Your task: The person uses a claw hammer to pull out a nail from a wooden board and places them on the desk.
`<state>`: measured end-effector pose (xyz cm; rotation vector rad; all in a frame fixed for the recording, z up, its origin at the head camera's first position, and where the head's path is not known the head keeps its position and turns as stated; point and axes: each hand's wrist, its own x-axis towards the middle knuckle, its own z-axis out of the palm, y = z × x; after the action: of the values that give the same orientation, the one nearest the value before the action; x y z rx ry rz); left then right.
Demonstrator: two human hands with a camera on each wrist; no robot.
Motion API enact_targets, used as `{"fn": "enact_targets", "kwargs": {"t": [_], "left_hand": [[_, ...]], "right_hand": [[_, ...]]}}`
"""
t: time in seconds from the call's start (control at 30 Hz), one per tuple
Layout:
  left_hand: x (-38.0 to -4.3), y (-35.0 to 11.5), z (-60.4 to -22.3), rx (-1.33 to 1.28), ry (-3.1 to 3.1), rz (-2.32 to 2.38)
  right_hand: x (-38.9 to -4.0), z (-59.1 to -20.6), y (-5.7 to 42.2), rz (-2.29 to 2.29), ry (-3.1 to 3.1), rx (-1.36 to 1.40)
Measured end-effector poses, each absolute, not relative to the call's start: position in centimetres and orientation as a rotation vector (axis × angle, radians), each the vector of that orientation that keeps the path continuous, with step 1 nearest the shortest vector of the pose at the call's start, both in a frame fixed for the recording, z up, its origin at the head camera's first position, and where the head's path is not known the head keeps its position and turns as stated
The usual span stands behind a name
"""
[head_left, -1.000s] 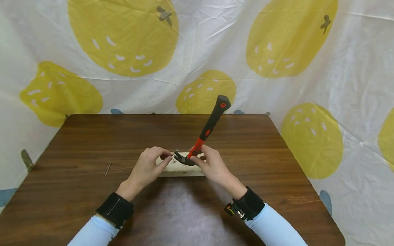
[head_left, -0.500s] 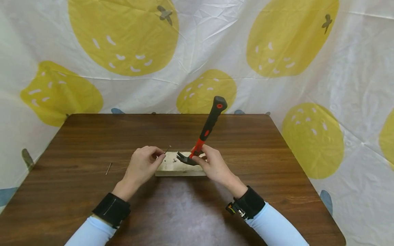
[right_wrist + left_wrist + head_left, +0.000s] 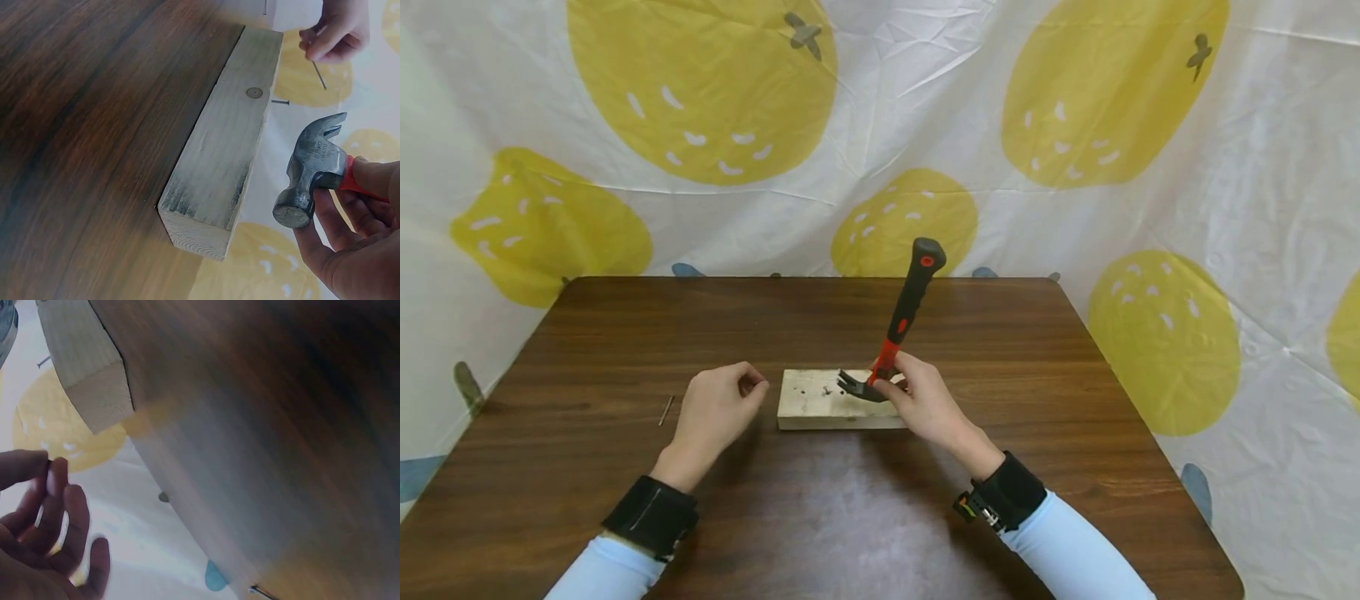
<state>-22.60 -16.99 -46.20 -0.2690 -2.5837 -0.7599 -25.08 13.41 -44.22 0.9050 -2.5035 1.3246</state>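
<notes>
My right hand [image 3: 928, 408] grips a claw hammer [image 3: 913, 293] just below its head, with the black and red handle pointing up and away. The steel head [image 3: 315, 156] hangs over a pale wooden block [image 3: 827, 411]. Left of the block, my left hand [image 3: 715, 412] pinches a thin nail [image 3: 320, 76] between thumb and finger; the nail shows in the right wrist view and is mostly hidden in the head view. Another nail [image 3: 280, 102] stands out of the block's top, among small dark holes. In the left wrist view, the left hand [image 3: 53, 531] is apart from the block.
A loose nail [image 3: 666, 411] lies on the brown wooden table [image 3: 625, 333], left of my left hand. Behind the table hangs a white curtain [image 3: 895, 100] printed with yellow fruit. The table's far edge runs along the curtain.
My left hand has drawn away from the hammer's claw and off to the left, taking the nail with it. The hammer's handle has tilted slightly left while the right hand stays over the block.
</notes>
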Motion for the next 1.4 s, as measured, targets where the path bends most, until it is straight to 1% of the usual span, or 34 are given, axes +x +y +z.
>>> {"fn": "enact_targets", "kwargs": {"t": [0.27,0.53,1.4], "left_hand": [[-22.4,-19.0,-46.4,-0.062,-2.745,-0.627],[-22.2,-20.6,-46.6,0.057,-2.964,-0.627],[-22.2,-22.8,-46.9,0.191,-3.18,-0.607]], "right_hand": [[-25.4,-44.3,13.6,1.319,-2.514,0.929],[-25.7,-44.5,13.6,1.283,-2.547,0.94],[-26.1,-44.8,13.5,1.229,-2.621,0.974]]}}
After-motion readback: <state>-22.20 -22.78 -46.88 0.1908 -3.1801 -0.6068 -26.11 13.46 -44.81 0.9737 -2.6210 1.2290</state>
